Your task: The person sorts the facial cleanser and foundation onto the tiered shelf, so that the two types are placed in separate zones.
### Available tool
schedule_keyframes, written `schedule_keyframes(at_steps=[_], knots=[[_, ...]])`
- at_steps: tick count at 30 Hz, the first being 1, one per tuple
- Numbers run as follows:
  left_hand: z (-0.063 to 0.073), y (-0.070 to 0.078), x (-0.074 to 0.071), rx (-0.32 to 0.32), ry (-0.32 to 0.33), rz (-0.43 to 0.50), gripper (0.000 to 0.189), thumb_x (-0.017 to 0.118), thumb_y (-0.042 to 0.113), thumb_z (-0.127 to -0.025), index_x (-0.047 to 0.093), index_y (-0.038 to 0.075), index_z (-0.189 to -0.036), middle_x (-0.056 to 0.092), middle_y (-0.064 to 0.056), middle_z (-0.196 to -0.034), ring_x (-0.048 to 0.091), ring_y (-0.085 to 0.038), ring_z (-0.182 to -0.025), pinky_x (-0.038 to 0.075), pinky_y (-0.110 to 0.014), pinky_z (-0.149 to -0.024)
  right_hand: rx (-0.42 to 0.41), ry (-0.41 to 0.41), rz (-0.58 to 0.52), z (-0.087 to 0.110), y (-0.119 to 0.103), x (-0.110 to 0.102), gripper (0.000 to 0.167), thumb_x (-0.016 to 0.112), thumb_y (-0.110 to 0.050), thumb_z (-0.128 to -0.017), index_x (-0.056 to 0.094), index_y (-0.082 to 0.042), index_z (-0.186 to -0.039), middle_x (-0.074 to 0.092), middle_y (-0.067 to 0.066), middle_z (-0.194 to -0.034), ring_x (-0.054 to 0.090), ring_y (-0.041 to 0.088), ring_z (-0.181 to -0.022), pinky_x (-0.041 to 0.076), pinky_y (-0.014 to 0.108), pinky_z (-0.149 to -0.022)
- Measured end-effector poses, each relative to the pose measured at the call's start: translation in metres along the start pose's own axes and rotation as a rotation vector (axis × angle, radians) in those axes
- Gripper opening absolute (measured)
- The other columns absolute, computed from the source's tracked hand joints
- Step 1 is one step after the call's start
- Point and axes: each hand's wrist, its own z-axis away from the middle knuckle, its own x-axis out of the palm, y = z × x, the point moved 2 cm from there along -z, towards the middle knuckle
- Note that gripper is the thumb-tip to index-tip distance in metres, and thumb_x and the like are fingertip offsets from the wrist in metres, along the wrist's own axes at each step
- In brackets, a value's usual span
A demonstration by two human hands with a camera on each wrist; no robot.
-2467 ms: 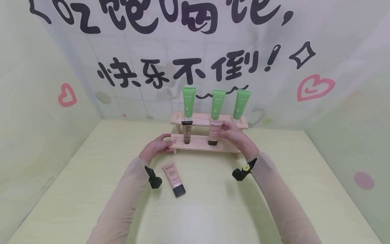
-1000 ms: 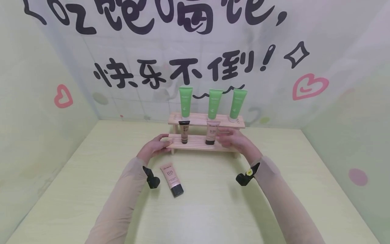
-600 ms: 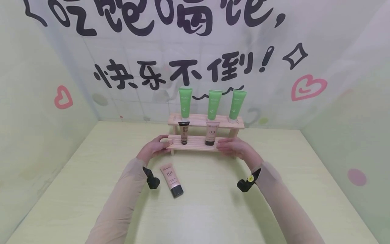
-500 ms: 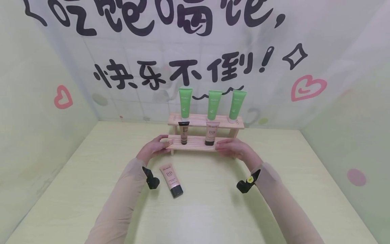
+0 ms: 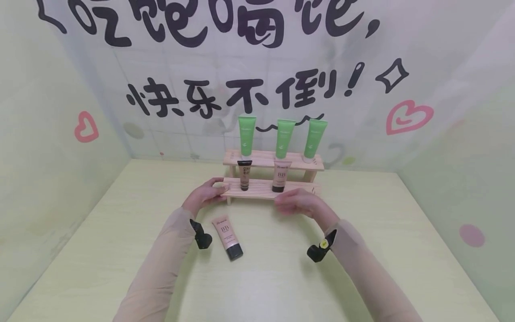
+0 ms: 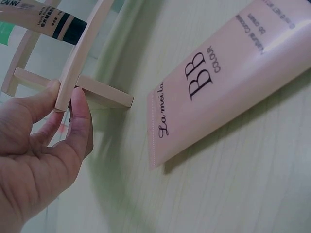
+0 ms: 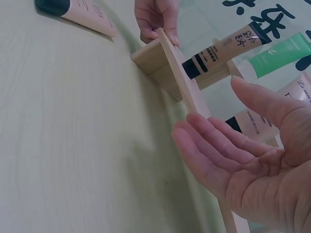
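Note:
My left hand (image 5: pixel 206 194) pinches the left end of the lower shelf of a two-step wooden rack (image 5: pixel 261 194), thumb on top and fingers beneath. In front of the lower shelf, my right hand (image 5: pixel 299 203) is held with relaxed fingers and nothing in it. On that shelf stand a small brown tube with a black cap (image 5: pixel 244 175) and a pink BB cream tube (image 5: pixel 280 176), both cap down. Another BB cream tube (image 5: pixel 227 238) lies on the table, its black cap toward me; the left wrist view shows its label (image 6: pixel 199 77) close up.
Three green tubes (image 5: pixel 246 136) stand on the rack's upper shelf (image 5: pixel 261 157). Behind is a pale wall sheet (image 5: pixel 169 138) with black lettering, and side panels flank the table (image 5: pixel 273 277). Each wrist wears a black camera (image 5: pixel 318 252).
My right hand has let go of the standing BB cream tube and come down and toward me, past the shelf's front edge. The left hand has kept its grip on the rack.

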Motion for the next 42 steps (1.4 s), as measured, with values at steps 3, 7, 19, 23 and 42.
schedule_keyframes(at_steps=[3, 7, 19, 23, 42], knots=[[0.000, 0.000, 0.000, -0.005, 0.001, 0.002, 0.062, 0.050, 0.018, -0.094, 0.016, 0.015, -0.146, 0.047, -0.008, -0.101, 0.054, -0.005, -0.068, 0.052, -0.017, -0.069, -0.005, -0.033, 0.012, -0.004, 0.002, 0.009, 0.038, 0.054, -0.013, -0.091, 0.051, 0.008, -0.123, 0.062, 0.019, -0.115, 0.062, 0.029, -0.103, 0.047, 0.044, -0.094], [0.000, 0.000, 0.000, -0.005, -0.005, 0.007, 0.062, 0.049, 0.018, -0.095, 0.015, 0.015, -0.146, 0.048, -0.008, -0.100, 0.054, -0.005, -0.067, 0.051, -0.016, -0.067, -0.005, -0.067, 0.021, -0.011, 0.005, 0.022, 0.037, 0.054, -0.012, -0.091, 0.052, 0.008, -0.122, 0.061, 0.020, -0.115, 0.060, 0.033, -0.105, 0.049, 0.043, -0.091], [-0.001, -0.001, -0.001, 0.004, -0.003, 0.016, 0.061, 0.049, 0.018, -0.095, 0.016, 0.015, -0.146, 0.046, -0.011, -0.105, 0.054, -0.007, -0.072, 0.051, -0.016, -0.067, 0.015, -0.113, 0.165, -0.032, 0.005, 0.074, 0.037, 0.061, -0.018, -0.087, 0.058, 0.005, -0.116, 0.062, 0.021, -0.112, 0.063, 0.029, -0.099, 0.055, 0.036, -0.082], [-0.001, 0.000, 0.000, 0.003, 0.000, 0.017, 0.061, 0.049, 0.016, -0.095, 0.016, 0.015, -0.146, 0.046, -0.011, -0.105, 0.055, -0.006, -0.071, 0.052, -0.016, -0.068, 0.033, -0.100, 0.196, -0.039, 0.007, 0.089, 0.039, 0.065, -0.021, -0.084, 0.060, 0.004, -0.113, 0.065, 0.018, -0.106, 0.065, 0.025, -0.094, 0.056, 0.034, -0.077], [-0.002, 0.001, 0.000, -0.005, -0.020, 0.034, 0.061, 0.048, 0.015, -0.095, 0.015, 0.014, -0.146, 0.046, -0.010, -0.102, 0.055, -0.006, -0.073, 0.051, -0.014, -0.066, 0.043, 0.079, 0.509, -0.047, -0.002, 0.139, 0.031, 0.076, -0.015, -0.071, 0.051, -0.010, -0.054, 0.044, -0.004, -0.050, 0.041, 0.009, -0.046, 0.035, 0.018, -0.043]])
